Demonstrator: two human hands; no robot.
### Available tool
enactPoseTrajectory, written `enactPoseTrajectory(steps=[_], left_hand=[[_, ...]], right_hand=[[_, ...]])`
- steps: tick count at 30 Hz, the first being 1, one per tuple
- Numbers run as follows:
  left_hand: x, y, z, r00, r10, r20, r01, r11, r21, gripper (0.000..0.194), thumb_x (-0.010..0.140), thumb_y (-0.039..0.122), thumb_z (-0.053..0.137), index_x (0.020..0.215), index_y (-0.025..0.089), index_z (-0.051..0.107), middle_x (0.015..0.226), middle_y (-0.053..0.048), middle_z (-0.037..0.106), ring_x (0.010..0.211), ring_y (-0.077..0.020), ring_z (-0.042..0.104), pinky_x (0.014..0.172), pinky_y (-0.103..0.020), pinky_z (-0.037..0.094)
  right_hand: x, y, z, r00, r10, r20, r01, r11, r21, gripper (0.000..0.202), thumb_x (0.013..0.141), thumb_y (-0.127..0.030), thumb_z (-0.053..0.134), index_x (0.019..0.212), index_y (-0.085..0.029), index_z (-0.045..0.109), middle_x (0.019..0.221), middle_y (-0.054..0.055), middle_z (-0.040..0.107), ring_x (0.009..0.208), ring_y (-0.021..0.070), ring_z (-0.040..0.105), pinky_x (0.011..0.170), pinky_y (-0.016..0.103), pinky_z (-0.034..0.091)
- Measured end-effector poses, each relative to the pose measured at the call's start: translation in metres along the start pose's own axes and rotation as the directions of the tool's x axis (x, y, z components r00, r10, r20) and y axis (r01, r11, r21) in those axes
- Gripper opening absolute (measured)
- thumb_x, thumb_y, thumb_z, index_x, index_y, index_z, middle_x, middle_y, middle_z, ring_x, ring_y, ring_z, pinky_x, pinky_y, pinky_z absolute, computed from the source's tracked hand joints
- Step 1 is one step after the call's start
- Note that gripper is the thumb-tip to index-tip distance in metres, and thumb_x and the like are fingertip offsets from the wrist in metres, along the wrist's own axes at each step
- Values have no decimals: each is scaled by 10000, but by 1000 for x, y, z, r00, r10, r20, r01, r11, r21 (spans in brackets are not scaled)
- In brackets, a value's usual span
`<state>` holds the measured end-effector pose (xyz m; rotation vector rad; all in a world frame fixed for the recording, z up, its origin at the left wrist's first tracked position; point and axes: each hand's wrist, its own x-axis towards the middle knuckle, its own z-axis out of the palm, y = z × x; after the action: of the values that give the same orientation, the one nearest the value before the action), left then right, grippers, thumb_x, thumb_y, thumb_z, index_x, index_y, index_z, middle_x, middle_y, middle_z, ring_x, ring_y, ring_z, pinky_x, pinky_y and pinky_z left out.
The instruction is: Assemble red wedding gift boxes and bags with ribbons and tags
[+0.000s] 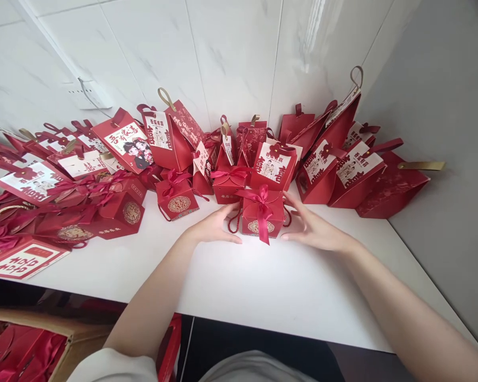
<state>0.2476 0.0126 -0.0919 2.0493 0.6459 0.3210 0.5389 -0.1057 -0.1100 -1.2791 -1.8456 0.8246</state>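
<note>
A red gift box [274, 212] with a crimson ribbon bow on top and a gold round emblem on its front stands upright on the white table [271, 286]. Red rope handles hang at its two sides. My left hand [217, 227] is at the box's left side, thumb and fingers spread, close to the rope. On the other side my right hand [314, 228] is likewise open, its fingertips close to or touching the box's right edge. Directly behind stands another bowed box [225, 195], and a similar small box [178, 206] sits to the left.
Red paper gift bags [273, 164] with printed cards line the tiled wall [239, 53]. More boxes [115, 215] crowd the left, beside a box with white lettering [24, 260]. Below the table edge, a cardboard carton [77, 331] holds red items. A grey wall [442, 116] bounds the right.
</note>
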Motion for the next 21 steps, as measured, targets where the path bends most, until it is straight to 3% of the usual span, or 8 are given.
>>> enactPoseTrajectory(steps=[3,6,11,17,21], left_hand=[[7,-10,12,992,111,-59,-111,994,6,994,562,378,870,1426,192,414,1447,-170,471,1326,-358,455,1109,-512,361],[9,-11,16,986,125,-108,-130,991,-41,892,626,367,840,1401,180,440,1434,-170,484,1319,-351,465,1112,-514,358],[7,-7,15,983,121,-141,-150,964,-220,810,745,357,765,1441,239,367,1475,-150,432,1304,-306,486,1098,-473,375],[9,-11,17,991,120,-60,-133,912,-388,801,801,447,699,1478,287,303,1417,-151,476,1177,-280,563,996,-438,443],[10,-14,19,990,133,-34,-135,889,-438,761,838,488,642,1477,295,278,1386,-154,484,1149,-273,568,973,-430,447]], right_hand=[[6,5,22,999,-36,-24,38,995,94,1044,757,-456,762,1549,-307,98,1582,99,249,1418,334,307,1099,540,381],[8,6,31,998,-30,-57,42,976,214,1011,752,-423,775,1540,-287,156,1549,107,319,1385,324,364,1095,513,395],[8,4,31,998,20,-58,10,877,480,724,871,-482,631,1482,-277,302,1511,84,406,1363,300,414,1121,473,374],[8,12,34,997,56,-44,-17,789,614,686,891,-541,562,1477,-271,330,1525,61,404,1402,300,364,1152,477,322],[8,11,34,997,67,-44,-28,805,592,656,898,-536,555,1462,-263,359,1533,58,393,1413,295,346,1155,468,316]])
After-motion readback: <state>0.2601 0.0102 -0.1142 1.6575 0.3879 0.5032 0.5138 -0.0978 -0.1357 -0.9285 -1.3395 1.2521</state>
